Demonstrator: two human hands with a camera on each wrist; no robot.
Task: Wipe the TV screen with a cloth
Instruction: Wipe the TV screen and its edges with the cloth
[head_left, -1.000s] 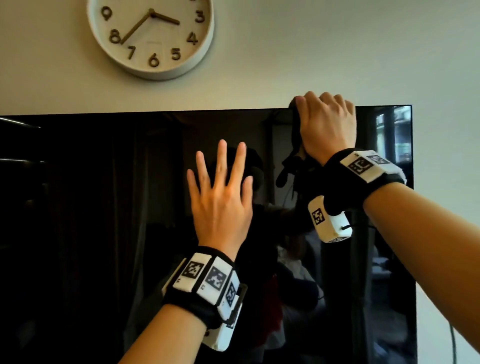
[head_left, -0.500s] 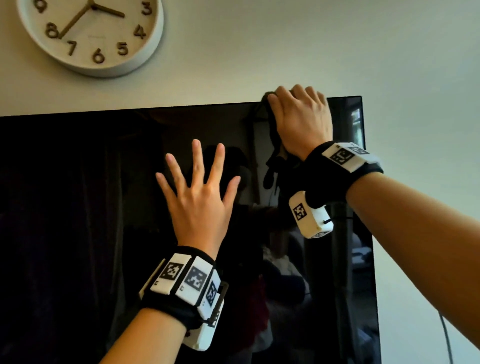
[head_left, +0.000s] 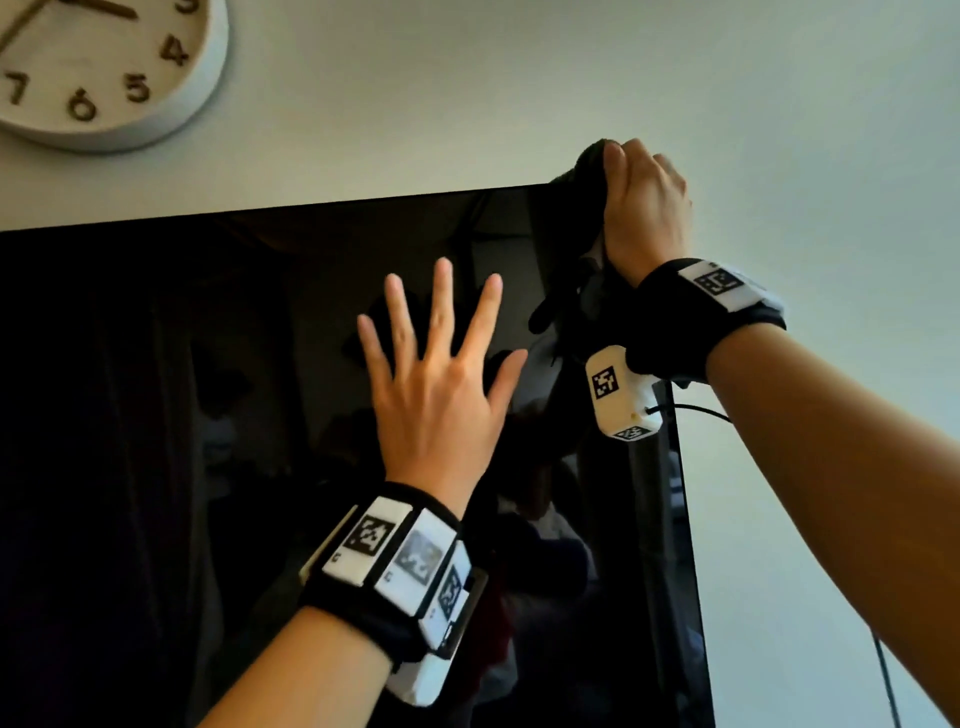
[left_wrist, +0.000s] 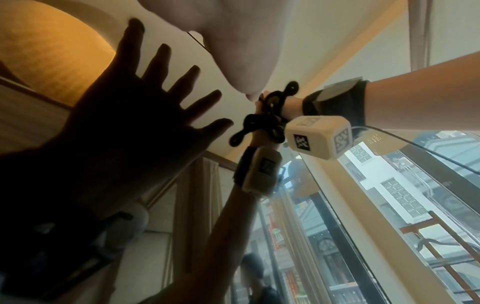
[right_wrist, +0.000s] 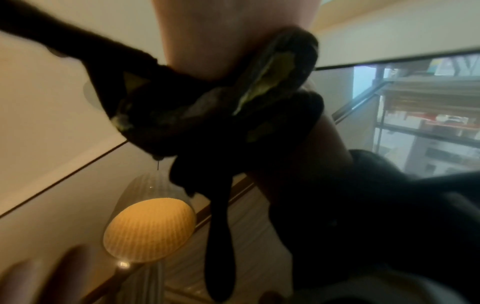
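The black TV screen (head_left: 156, 415) hangs on a pale wall and mirrors the room. My right hand (head_left: 644, 208) grips a dark cloth (head_left: 579, 197) bunched against the screen's top right corner; part of the cloth pokes above the top edge. From the right wrist the cloth (right_wrist: 207, 115) shows as a crumpled dark wad with yellowish patches under the palm. My left hand (head_left: 441, 374) lies flat on the glass with its fingers spread, left of and below the right hand. The left wrist view shows mainly that hand's dark reflection on the glass.
A round white wall clock (head_left: 93, 67) hangs above the TV at the upper left. The TV's right edge (head_left: 685, 519) runs down beside bare wall, where a thin cable (head_left: 883, 670) hangs. The screen reflects windows and a lit lamp.
My right hand has slid the cloth right along the top edge to the screen's corner. The left hand stays flat on the glass. My head has turned right, so the clock has shifted left.
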